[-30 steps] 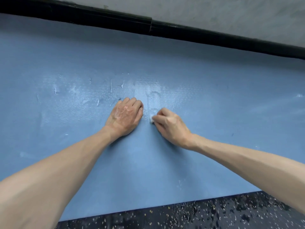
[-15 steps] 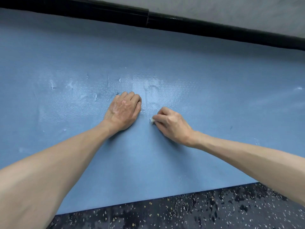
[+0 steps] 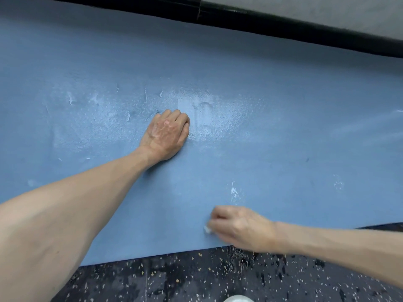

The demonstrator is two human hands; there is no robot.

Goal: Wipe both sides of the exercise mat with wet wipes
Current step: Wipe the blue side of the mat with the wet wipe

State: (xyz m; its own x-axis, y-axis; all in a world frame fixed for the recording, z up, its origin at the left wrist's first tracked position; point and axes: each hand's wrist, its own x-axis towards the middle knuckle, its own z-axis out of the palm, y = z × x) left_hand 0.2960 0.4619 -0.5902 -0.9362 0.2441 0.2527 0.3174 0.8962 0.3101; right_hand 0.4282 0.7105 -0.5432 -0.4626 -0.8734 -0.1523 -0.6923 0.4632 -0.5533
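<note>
A blue exercise mat (image 3: 283,131) lies flat and fills most of the view, with wet, shiny patches and pale scuffs across its middle. My left hand (image 3: 166,135) presses down on the mat near its centre, fingers curled under and holding nothing. My right hand (image 3: 239,228) is at the mat's near edge, fingers pinched on a small bunched white wet wipe (image 3: 207,229), of which only a bit shows at the fingertips. The right hand is blurred.
Black speckled floor (image 3: 196,280) runs along the mat's near edge. A black baseboard (image 3: 283,27) and pale wall border the far side. A white rounded object (image 3: 235,299) peeks in at the bottom edge.
My right hand has dragged the wipe from beside the left hand back to the mat's near edge. The left hand has stayed in place, fingers curled more.
</note>
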